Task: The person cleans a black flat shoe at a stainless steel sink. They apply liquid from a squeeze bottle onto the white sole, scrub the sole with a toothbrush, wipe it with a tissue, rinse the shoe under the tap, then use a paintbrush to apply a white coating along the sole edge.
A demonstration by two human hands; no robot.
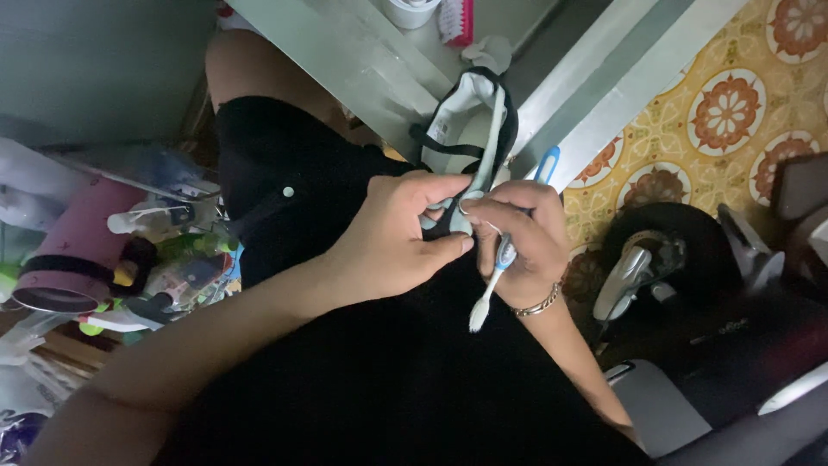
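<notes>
Head view: at the centre of the frame, the left hand (pixel 392 233) and right hand (pixel 522 233) meet over a lap in black cloth. The fingers of both hands are pinched shut on the lower end of a white, black-edged shoe (pixel 470 129), which extends toward the upper middle. The right hand also grips a blue-and-white toothbrush (pixel 502 255), bristles pointing to the lower centre. A gold bracelet (pixel 539 304) circles the right wrist. A pink cylinder (pixel 73 259) lies at the left.
</notes>
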